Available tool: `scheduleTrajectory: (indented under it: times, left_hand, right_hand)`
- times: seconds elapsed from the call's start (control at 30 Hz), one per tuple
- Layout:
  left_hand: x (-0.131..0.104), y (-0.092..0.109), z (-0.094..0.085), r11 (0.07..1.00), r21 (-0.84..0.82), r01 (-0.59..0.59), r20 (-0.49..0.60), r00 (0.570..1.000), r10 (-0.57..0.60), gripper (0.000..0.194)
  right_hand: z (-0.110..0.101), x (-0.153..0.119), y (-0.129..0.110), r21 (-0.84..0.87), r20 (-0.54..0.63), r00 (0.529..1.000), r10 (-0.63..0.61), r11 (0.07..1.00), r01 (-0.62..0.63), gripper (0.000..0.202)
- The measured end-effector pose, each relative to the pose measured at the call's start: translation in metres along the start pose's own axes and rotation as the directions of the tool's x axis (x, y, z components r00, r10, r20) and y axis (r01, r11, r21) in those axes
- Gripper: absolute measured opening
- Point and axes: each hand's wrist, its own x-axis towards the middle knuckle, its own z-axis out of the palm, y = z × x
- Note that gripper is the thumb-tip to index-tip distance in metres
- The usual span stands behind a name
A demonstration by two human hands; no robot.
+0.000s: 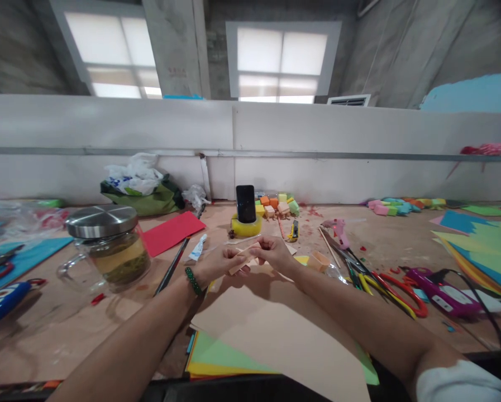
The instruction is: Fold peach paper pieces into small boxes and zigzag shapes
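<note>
Closest to the camera, a peach sheet of paper (284,335) lies on top of a stack of green and yellow sheets (216,357) at the table's near edge. Just beyond it both forearms reach forward and meet over the table (66,329). The left hand (220,262), with a green bead bracelet (192,281) at the wrist, and the right hand (273,252) are both closed in a pinch on a small peach paper piece (244,259), which sits between the two sets of fingertips and hangs just above the far end of the peach sheet. How the piece is folded cannot be told.

To the left stands a glass jar (116,254) with a metal lid, and beside it a red sheet (170,231). To the right lie red-handled scissors (396,290), a purple glue gun (438,290) and a pink glue gun (338,230).

Farther back, a phone (246,203) stands upright in a yellow tape roll (246,226), with small coloured foam blocks (277,205) next to it, near the white wall (149,128).
</note>
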Motion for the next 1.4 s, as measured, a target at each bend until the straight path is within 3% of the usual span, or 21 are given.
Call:
scheduleTrajectory:
  times: [0.17,0.3,0.4,0.57,0.7,0.87,1.07,1.23,1.4]
  left_hand:
    - [0.000,0.001,0.005,0.999,0.038,-0.015,-0.044,0.999,0.017,0.037]
    - [-0.002,0.004,0.010,0.998,0.055,-0.025,-0.033,0.999,0.027,0.037]
    - [-0.004,0.006,0.008,1.000,0.029,0.004,0.052,0.999,-0.005,0.042]
    - [-0.007,0.010,-0.004,0.982,-0.166,0.089,0.185,0.981,-0.058,0.047]
    - [-0.006,0.010,-0.011,0.968,-0.198,0.157,0.197,0.973,-0.117,0.046]
    - [-0.004,0.005,-0.015,0.962,-0.199,0.185,0.199,0.969,-0.146,0.045]
    - [-0.003,0.004,-0.008,0.993,-0.075,0.090,0.122,0.989,-0.080,0.047]
    - [-0.003,0.005,0.010,0.998,0.036,0.052,0.032,0.998,-0.053,0.025]
    - [-0.003,0.004,0.021,0.994,0.108,0.029,-0.087,0.996,-0.020,0.013]
  right_hand:
    - [0.003,-0.008,-0.012,-0.176,0.050,0.992,-0.119,0.976,0.126,0.026]
    - [0.004,-0.012,-0.019,-0.194,0.138,0.986,-0.090,0.974,0.116,0.024]
    - [0.001,-0.010,-0.018,-0.131,0.111,0.991,-0.071,0.988,0.085,0.030]
    - [-0.003,-0.007,-0.016,0.146,0.199,0.980,0.027,0.988,-0.057,0.048]
    - [-0.001,-0.008,-0.013,0.168,0.112,0.993,-0.027,0.986,0.008,0.040]
    - [0.000,-0.008,-0.009,0.101,0.019,1.000,-0.004,0.995,0.002,0.029]
    - [0.000,-0.009,-0.014,-0.095,0.026,0.999,-0.048,0.994,0.050,0.024]
    - [0.004,-0.009,-0.016,-0.180,0.140,0.989,-0.040,0.982,0.065,0.025]
    - [0.002,-0.006,-0.012,-0.243,0.162,0.982,-0.097,0.961,0.135,0.028]
